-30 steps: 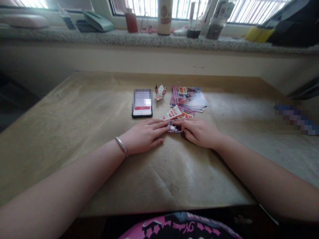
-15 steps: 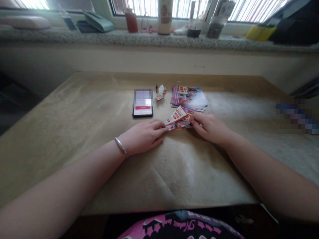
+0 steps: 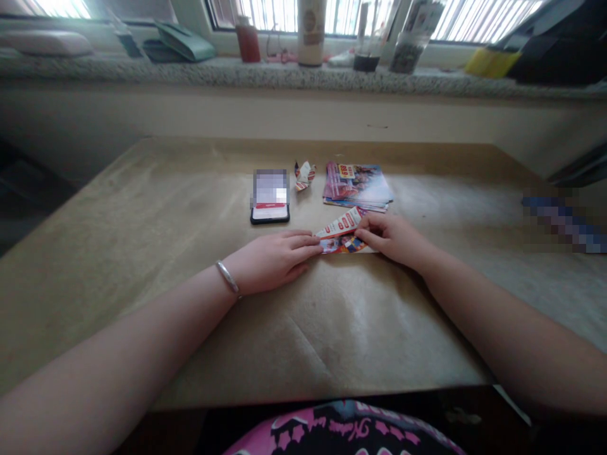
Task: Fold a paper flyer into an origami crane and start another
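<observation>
A folded strip of printed colour paper (image 3: 334, 244) lies on the table between my hands, with a white-and-red flap folded over at a slant. My left hand (image 3: 277, 260), a silver bangle at its wrist, rests palm down with its fingers stretched out; their tips press on the paper's left end. On the right part of the paper, my right hand (image 3: 396, 240) pinches the folded layers between thumb and fingers, which hide that end. Just beyond it sits a stack of printed leaflets (image 3: 360, 183). A small folded paper piece (image 3: 305, 175) stands left of the stack.
A phone (image 3: 270, 215) with its screen lit lies beyond my left hand. The table (image 3: 237, 354) has a tan cover. On the granite sill (image 3: 265, 76) behind stand a red bottle (image 3: 248, 41), a pale bottle (image 3: 311, 31) and other items. A blurred blue item (image 3: 564, 224) is at far right.
The slanted flap now lies lower and flatter across the strip. My right hand has shifted slightly left along the paper. My left hand stays at the paper's left end.
</observation>
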Motion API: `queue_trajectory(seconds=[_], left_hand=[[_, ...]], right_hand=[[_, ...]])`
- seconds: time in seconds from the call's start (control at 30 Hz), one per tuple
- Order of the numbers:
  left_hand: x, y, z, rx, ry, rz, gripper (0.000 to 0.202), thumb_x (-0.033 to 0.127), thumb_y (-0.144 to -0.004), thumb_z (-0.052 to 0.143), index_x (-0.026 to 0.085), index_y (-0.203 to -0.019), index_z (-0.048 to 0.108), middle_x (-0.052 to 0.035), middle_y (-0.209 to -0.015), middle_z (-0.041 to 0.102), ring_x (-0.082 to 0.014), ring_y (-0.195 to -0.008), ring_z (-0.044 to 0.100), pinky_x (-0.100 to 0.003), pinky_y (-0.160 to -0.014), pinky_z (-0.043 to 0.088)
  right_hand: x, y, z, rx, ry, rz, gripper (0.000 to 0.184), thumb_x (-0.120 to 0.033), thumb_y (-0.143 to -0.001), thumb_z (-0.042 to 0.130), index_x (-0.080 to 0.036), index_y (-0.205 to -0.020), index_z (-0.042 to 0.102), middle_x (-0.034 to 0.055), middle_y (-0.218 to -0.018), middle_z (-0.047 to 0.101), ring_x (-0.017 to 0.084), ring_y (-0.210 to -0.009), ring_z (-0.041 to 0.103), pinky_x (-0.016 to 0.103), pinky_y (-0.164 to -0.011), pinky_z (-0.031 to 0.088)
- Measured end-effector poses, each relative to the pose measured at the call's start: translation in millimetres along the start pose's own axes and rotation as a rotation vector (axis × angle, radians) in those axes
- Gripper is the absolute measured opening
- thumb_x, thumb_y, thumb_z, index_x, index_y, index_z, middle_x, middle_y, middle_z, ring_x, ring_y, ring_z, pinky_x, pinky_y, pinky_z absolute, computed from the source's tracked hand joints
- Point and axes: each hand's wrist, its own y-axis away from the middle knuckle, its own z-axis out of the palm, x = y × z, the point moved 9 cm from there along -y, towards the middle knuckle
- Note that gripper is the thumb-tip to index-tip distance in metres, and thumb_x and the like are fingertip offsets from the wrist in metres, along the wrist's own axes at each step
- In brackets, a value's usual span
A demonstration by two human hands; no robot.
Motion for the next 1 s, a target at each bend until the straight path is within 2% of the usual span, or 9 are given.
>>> queue_trajectory(seconds=[0.2,0.37,0.6,0.7,0.83,0.9,1.0], left_hand=[[-7.6,-1.6,0.5,-0.038,0.052,-0.108,0.048,0.019,-0.088,0.053,0.01,-0.134,0.047,-0.0155,-0.131,0.057,-0.0214,-0.121,0.055,-0.034,-0.103,0.047],[-1.7,-2.1,-1.9,-0.008,0.009,-0.045,0.044,0.018,-0.091,0.045,0.014,-0.136,0.047,-0.0146,-0.13,0.058,-0.0203,-0.119,0.057,-0.034,-0.1,0.049],[1.4,-1.3,0.5,-0.018,-0.007,-0.019,0.044,0.021,-0.093,0.045,0.011,-0.136,0.048,-0.0143,-0.132,0.057,-0.0212,-0.122,0.053,-0.034,-0.103,0.047],[2.2,-1.9,4.8,-0.047,-0.017,-0.028,0.046,0.026,-0.095,0.044,0.01,-0.137,0.046,-0.0149,-0.135,0.054,-0.0224,-0.125,0.05,-0.036,-0.106,0.043],[2.3,-2.5,7.2,-0.062,-0.014,-0.046,0.045,0.026,-0.096,0.04,0.011,-0.139,0.044,-0.0141,-0.138,0.051,-0.022,-0.128,0.048,-0.036,-0.108,0.04],[2.4,-2.5,6.9,-0.064,-0.005,-0.049,0.046,0.027,-0.096,0.042,0.012,-0.139,0.044,-0.0142,-0.138,0.051,-0.0223,-0.127,0.048,-0.036,-0.108,0.04],[2.8,-1.8,7.2,-0.075,-0.004,-0.041,0.049,0.031,-0.095,0.045,0.011,-0.139,0.043,-0.0151,-0.138,0.051,-0.0239,-0.127,0.048,-0.037,-0.107,0.041]], right_hand=[[4.2,-0.9,-5.4,0.103,0.255,0.063,0.021,-0.036,-0.084,0.053,-0.021,-0.069,0.055,-0.0011,-0.059,0.054,0.012,-0.052,0.042,0.025,-0.05,0.03],[-0.6,-1.7,-9.3,0.174,0.499,0.056,0.018,-0.034,-0.085,0.053,-0.021,-0.073,0.058,0.0039,-0.067,0.063,0.017,-0.057,0.051,0.027,-0.054,0.033],[-6.3,-3.2,-9.7,0.141,0.69,0.064,0.019,-0.034,-0.089,0.053,-0.02,-0.083,0.064,0.0084,-0.085,0.069,0.021,-0.069,0.058,0.03,-0.056,0.035],[-20.0,-1.4,-15.7,0.203,0.741,-0.042,0.019,-0.033,-0.089,0.052,-0.02,-0.087,0.066,0.0092,-0.092,0.069,0.023,-0.077,0.059,0.032,-0.061,0.038],[-46.4,6.0,-12.7,0.234,0.788,-0.274,0.027,-0.037,-0.093,0.047,-0.02,-0.097,0.068,0.01,-0.107,0.068,0.027,-0.096,0.056,0.04,-0.083,0.041],[-58.5,10.4,-4.2,0.204,0.793,-0.377,0.028,-0.037,-0.095,0.044,-0.022,-0.102,0.067,0.0069,-0.114,0.067,0.027,-0.105,0.053,0.041,-0.093,0.037],[-70.4,14.2,15.4,0.11,0.833,-0.477,0.03,-0.032,-0.097,0.039,-0.022,-0.099,0.068,0.0057,-0.107,0.069,0.025,-0.108,0.052,0.041,-0.103,0.03]])
